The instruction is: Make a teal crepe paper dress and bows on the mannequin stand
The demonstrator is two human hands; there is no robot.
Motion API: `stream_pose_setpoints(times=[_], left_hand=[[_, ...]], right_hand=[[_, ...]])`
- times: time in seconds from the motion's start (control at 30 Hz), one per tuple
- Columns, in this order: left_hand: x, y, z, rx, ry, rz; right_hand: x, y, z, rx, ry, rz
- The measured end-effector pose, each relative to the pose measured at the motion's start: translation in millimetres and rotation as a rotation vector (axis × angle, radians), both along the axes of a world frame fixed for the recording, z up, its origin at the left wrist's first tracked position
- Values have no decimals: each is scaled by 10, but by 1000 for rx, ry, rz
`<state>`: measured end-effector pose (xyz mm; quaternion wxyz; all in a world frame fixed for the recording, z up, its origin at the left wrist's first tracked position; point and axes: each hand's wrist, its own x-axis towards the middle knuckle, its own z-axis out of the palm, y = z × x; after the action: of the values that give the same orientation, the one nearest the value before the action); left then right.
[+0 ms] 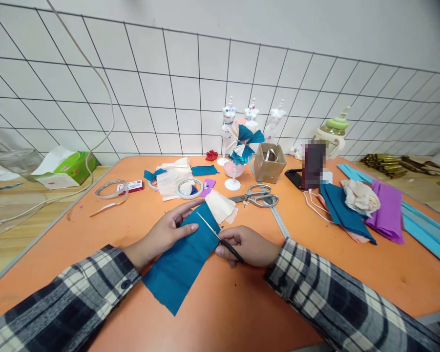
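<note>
Beyond plaid sleeves [78, 288], left hand [169, 227] pinches creased, ragged-edged teal paper [183, 264]; right hand [248, 244] grips scissors [230, 248].

The sheet [183, 266] is teal, the table [234, 313] orange, the sleeves [315, 288] plaid.

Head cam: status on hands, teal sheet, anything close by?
Left hand gripping teal sheet. Right hand holding small scissors, blade over sheet. Cream piece at sheet's far end; big scissors beyond, to the right.

Head-worn view, facing forward and down, near orange table [241, 303]
</note>
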<state>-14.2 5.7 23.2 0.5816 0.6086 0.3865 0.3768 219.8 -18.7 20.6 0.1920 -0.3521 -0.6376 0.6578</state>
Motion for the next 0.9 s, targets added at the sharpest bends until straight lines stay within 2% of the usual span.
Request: stream_pose_setpoints(times=[0.13, 0.23, 0.3, 0.4, 0.47, 0.63, 0.8, 0.9], left_hand=[[5, 16, -27, -39, -62, -4], [-15, 75, -67, 7, -102, 92], [-26, 112, -83, 66, -51, 132], [-22, 127, -86, 79, 73, 76], [-14, 118, -88, 39, 53, 46], [-29, 133, -109, -44, -90, 106], [-18, 131, -88, -69, 3, 58], [2, 112, -85, -62, 47, 101]], right_hand=[[-3, -2, -12, 11, 10, -11], [-4, -4, -16, 23, 13, -48], [-4, -4, -16, 31, 20, -63], [-4, -4, -17, 40, 29, -66], [-7, -6, -20, 30, 34, -67], [-12, -11, -24, 16, 49, -90], [-14, -10, -11, 12, 67, -77], [-17, -9, -3, 14, 52, -66]])
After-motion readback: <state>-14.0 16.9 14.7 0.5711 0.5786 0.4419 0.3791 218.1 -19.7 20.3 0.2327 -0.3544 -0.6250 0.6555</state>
